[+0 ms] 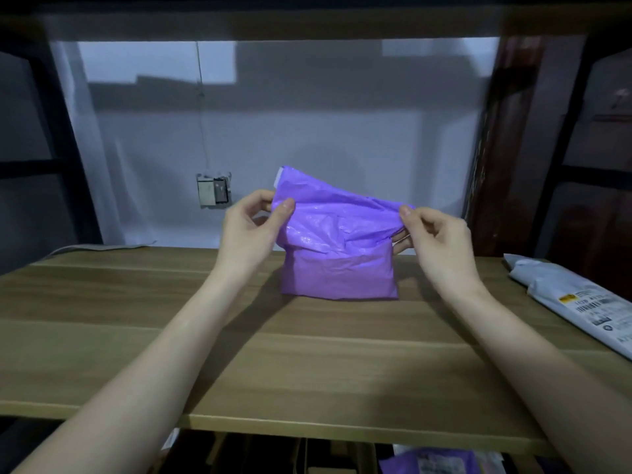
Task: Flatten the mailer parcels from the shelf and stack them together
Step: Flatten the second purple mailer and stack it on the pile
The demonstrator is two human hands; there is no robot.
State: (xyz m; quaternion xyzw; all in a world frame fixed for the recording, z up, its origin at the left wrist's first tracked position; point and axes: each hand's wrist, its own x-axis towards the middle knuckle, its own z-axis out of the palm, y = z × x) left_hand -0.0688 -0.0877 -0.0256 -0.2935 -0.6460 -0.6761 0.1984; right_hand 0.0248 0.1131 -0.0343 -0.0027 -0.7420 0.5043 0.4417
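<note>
While upright mid-shelf: purple mailer, crumpled top pinched by left hand and right hand; not yet flattened. Grey mailer lying apart at right. No stack begun, by appearance.

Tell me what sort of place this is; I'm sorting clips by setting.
Probably a storeroom or parcel packing spot: a wooden shelf on a dark metal rack, a grey labelled mailer lying on it, and a purple mailer being handled.
</note>
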